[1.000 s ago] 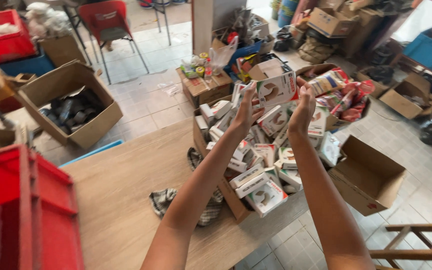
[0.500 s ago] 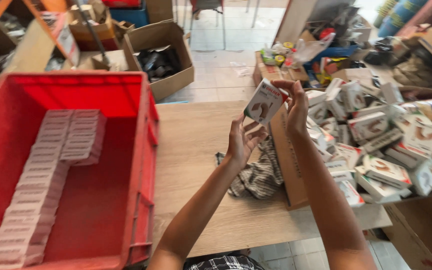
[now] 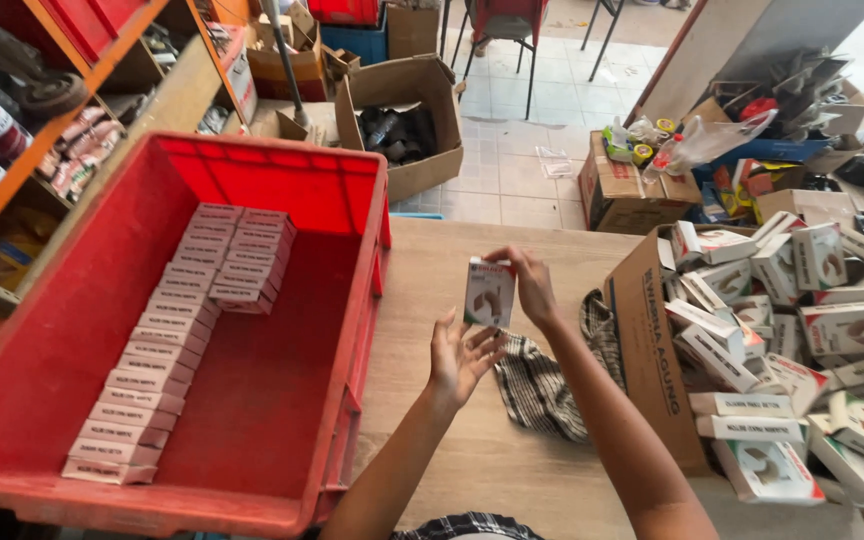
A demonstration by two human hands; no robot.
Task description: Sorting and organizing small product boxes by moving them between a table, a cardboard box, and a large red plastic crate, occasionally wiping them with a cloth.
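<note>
1. Your right hand [image 3: 530, 285] pinches a small white carton [image 3: 489, 292] by its top edge, fingers closed on it, holding it upright above the desk [image 3: 432, 300].
2. Your left hand [image 3: 457, 352] sits just below the carton, palm up, fingers spread wide; the fingertips come close to the carton's lower edge, but you cannot tell whether they touch it. It holds nothing.
3. The carton hangs between the red crate [image 3: 282, 180] on your left and the open cardboard box [image 3: 642, 340] on your right, nearer the crate's right wall.
4. Inside the crate, matching cartons stand on edge in rows [image 3: 177, 330] running along its left half; the right half of the crate floor shows bare red.
5. The cardboard box is heaped with loose white cartons [image 3: 802, 320] lying at all angles.
6. A checked cloth [image 3: 542, 385] lies on the desk beneath your right forearm, against the cardboard box.
7. Beyond the desk, on the tiled floor, another brown box [image 3: 407, 120] holds dark items.
</note>
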